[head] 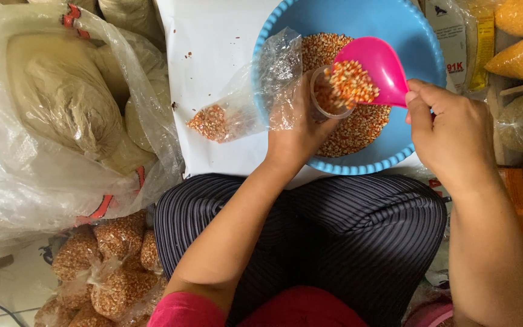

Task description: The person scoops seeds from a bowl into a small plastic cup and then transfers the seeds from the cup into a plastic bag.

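My left hand (298,130) grips the clear plastic bag's (243,103) mouth open; my right hand (449,133) clasps the pink plastic scoop (376,66), tipping orange corn kernels (349,82) in above the blue basin (419,36).

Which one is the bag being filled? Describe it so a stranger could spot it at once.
Start at the big blue basin of corn kernels at the top. Over its left rim, the left hand holds a clear plastic bag while the right hand tips a pink scoop. Unlike the tied, full bags at lower left, it is open and nearly empty.
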